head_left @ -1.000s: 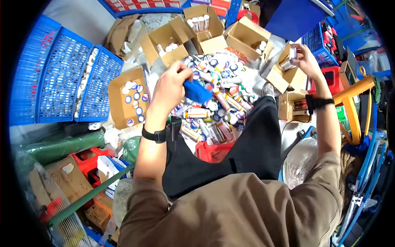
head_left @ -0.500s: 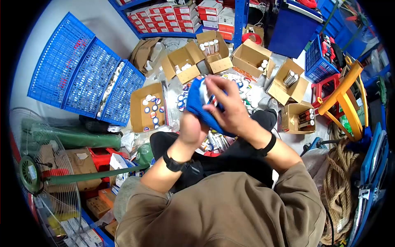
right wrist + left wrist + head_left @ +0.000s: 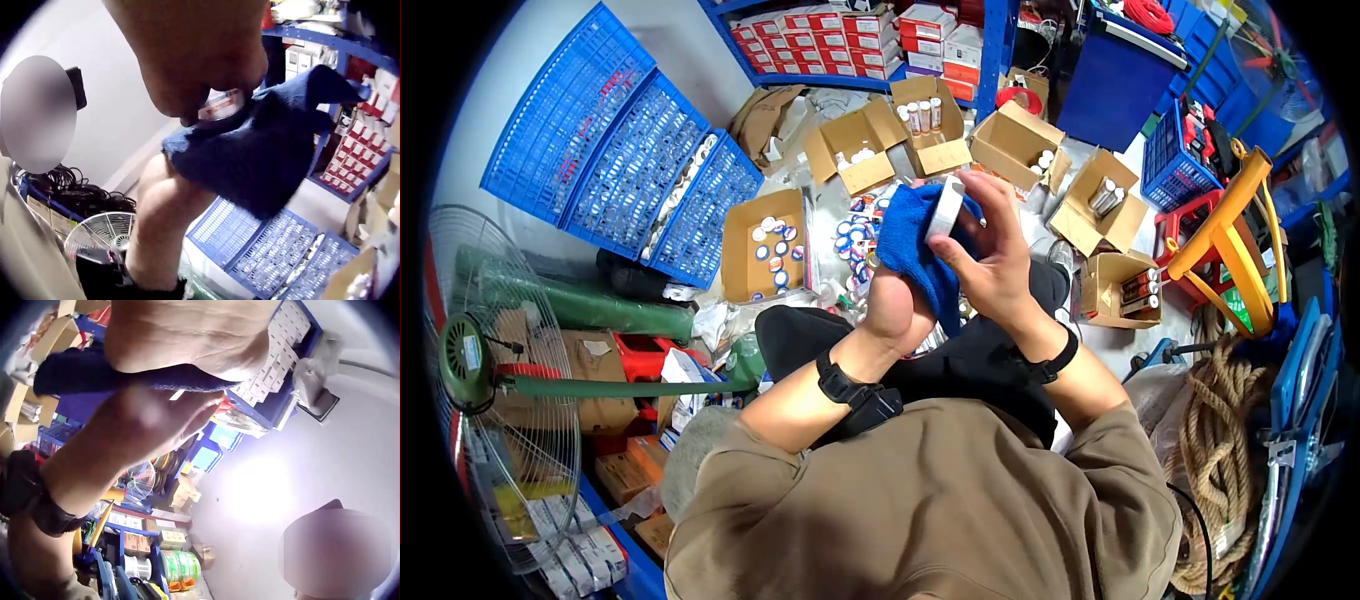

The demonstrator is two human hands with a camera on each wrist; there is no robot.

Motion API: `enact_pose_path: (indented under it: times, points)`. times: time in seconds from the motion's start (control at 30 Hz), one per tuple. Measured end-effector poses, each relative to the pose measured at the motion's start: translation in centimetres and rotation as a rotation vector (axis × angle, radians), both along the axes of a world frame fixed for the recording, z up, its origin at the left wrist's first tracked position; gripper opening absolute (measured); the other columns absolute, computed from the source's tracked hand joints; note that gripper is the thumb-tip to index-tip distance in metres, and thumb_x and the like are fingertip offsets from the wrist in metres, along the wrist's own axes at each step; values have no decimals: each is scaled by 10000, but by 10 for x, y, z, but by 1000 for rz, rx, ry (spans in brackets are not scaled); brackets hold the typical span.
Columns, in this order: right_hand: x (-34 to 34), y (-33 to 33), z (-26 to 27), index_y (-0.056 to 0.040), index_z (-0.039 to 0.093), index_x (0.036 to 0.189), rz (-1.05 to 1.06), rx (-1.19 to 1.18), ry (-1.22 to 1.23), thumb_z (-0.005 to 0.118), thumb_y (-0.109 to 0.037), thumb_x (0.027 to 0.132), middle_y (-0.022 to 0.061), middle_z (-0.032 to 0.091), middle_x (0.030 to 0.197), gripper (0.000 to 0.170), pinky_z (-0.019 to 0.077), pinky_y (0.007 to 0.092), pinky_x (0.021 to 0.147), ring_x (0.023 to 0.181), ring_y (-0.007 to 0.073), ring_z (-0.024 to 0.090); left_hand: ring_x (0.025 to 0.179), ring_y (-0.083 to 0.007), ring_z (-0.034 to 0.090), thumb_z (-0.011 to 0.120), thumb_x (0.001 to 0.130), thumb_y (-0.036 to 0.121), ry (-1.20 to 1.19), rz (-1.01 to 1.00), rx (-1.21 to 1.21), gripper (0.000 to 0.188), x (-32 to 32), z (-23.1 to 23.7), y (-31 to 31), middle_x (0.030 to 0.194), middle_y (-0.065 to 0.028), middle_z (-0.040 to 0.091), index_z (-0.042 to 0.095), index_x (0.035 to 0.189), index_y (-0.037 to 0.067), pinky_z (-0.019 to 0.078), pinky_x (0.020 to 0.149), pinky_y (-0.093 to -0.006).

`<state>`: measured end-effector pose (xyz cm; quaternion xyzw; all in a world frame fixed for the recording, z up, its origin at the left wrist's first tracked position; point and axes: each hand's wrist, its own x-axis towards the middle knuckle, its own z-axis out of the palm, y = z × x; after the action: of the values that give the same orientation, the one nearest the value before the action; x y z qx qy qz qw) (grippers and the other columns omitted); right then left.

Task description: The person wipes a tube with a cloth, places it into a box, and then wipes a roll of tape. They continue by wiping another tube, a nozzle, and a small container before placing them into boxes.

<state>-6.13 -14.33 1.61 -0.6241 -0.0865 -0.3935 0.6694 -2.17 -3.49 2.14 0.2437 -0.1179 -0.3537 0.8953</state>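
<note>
In the head view a blue cloth (image 3: 908,235) lies over the left hand (image 3: 895,308), which grips it from below. The right hand (image 3: 998,255) pinches a small white-sided round item (image 3: 946,209) between thumb and fingers, against the cloth. In the right wrist view the item (image 3: 222,105) shows a printed face between the right hand's fingers, and the cloth (image 3: 250,156) hangs beneath it. The left wrist view has the cloth (image 3: 125,378) between the two hands; the left hand's fingertips are hidden there.
A carton of round items (image 3: 735,245) stands left of the hands. Several open cartons (image 3: 855,150) stand beyond, with a pile of round items and tubes (image 3: 855,235) on the floor. Blue crates (image 3: 625,160) are at left, a fan (image 3: 465,362) lower left, a yellow frame (image 3: 1235,255) at right.
The right hand has come from the cartons at right to the cloth, bringing the white item. The left hand and cloth have moved nearer the body's middle. The item now stands more edge-on.
</note>
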Motion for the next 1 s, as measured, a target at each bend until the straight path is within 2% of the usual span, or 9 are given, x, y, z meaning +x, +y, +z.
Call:
enact_pose_path:
  times: [0.07,0.13,0.33,0.4,0.53,0.67,0.77,0.9,1.0]
  points:
    - [2,1,-5,-23,517,1299,74,-159,-36,793,-42,754,140,473,1289,611,457,356,1024,1221,260,520,1176,-184,564,391,1041,345,128,-4,9,387,-1,5,2,1260,-34,594,526,1314,105,427,1036,-321]
    - [-12,5,12,-16,567,1240,-127,-590,-16,818,-81,714,164,537,1244,587,473,363,992,1164,303,566,1119,-205,604,349,1042,340,0,-168,-182,408,13,7,12,1200,-79,623,550,1260,60,467,994,-341]
    - [-16,5,8,-48,550,1239,-63,-682,-111,848,-87,669,170,557,1280,644,494,421,972,1157,346,580,1142,-264,601,273,1041,377,47,-112,-113,528,4,19,23,1248,-151,609,517,1307,-8,468,1028,-394]
    - [-12,-2,4,-84,543,1236,-157,-770,-200,850,-82,674,157,530,1347,640,409,492,1069,1278,366,517,1268,-250,514,318,1039,352,89,-62,-165,488,-8,7,20,1371,-125,527,472,1372,29,403,1091,-390]
    - [-10,-8,-7,-125,482,1257,-233,-746,-215,807,-15,708,178,510,1363,647,337,505,1112,1320,387,476,1267,-246,514,356,1035,235,57,-9,-9,420,-28,7,23,1388,-113,512,443,1400,44,394,1096,-401]
    - [-10,2,-34,-50,380,1275,-229,-410,-144,789,-3,694,208,483,1299,712,439,410,1012,1213,363,535,1273,-228,506,440,992,50,-171,288,198,423,-35,7,22,1383,-116,507,420,1415,52,405,1087,-370]
    - [-25,9,-32,5,311,1412,-195,-409,197,793,-70,702,184,553,1171,862,457,361,984,1117,300,579,1079,-185,614,429,939,-76,-280,401,111,486,-26,8,24,1296,-109,547,408,1404,65,562,784,-265]
    - [-10,11,-49,35,449,1348,-171,-299,235,754,-67,709,205,573,1135,715,483,367,928,1050,301,599,1139,-158,585,690,829,-45,-509,386,144,565,-7,-21,26,1284,-83,577,482,1350,17,462,1013,-313]
    - [0,13,-43,-1,512,1293,-179,-353,248,735,50,674,172,469,1227,660,495,361,902,1034,288,593,1186,-168,554,637,876,-34,-591,316,233,557,7,-27,30,1305,-89,559,436,1393,15,433,1020,-289]
